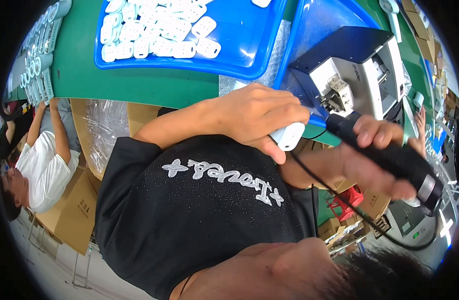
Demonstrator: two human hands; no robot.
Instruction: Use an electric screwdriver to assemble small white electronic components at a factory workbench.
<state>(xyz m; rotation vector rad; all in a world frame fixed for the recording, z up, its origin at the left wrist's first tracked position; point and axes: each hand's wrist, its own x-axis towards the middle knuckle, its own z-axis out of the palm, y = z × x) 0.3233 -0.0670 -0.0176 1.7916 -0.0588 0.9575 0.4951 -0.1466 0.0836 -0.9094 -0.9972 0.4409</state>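
Note:
My left hand point(262, 112) is closed around a small white plastic casing point(291, 136); its rounded end with small openings sticks out between thumb and fingers. At the right, my right hand point(382, 142), partly smeared by motion, grips a black electric screwdriver point(412, 167) with a silver ring near its rear end. A black cable point(334, 195) loops below it. The front of the screwdriver lies close to a grey-and-white screw feeder point(357, 82), but its exact tip is hard to make out. Many similar white casings point(159, 30) lie heaped in a blue tray point(239, 47).
Under the screw feeder is another blue tray point(294, 50). Light-coloured handheld fans point(39, 75) stand in rows on the green table point(74, 60) at far left. An open carton point(79, 130) with clear plastic bags stands below the table edge. A co-worker point(44, 165) in white sits at left.

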